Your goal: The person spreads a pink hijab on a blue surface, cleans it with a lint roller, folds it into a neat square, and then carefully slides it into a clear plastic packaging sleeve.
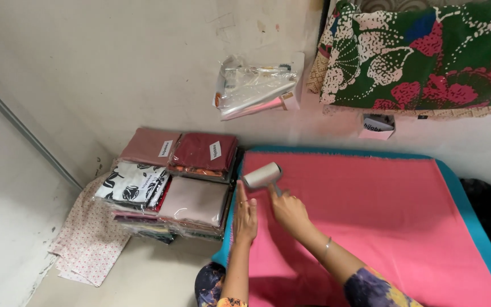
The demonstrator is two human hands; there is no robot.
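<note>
A pink cloth (370,210) lies spread flat over a teal mat (473,210) on the floor. My right hand (288,211) grips the handle of a lint roller (261,175), whose pale drum rests near the cloth's far left corner. My left hand (245,214) lies flat, fingers together, pressing the cloth's left edge just beside the roller. A thin bangle sits on my right wrist.
Stacks of folded fabrics in clear bags (171,182) stand left of the mat, on a dotted pink cloth (86,244). Crumpled clear plastic bags (254,88) lie beyond. A green and red floral fabric (421,54) sits at the far right.
</note>
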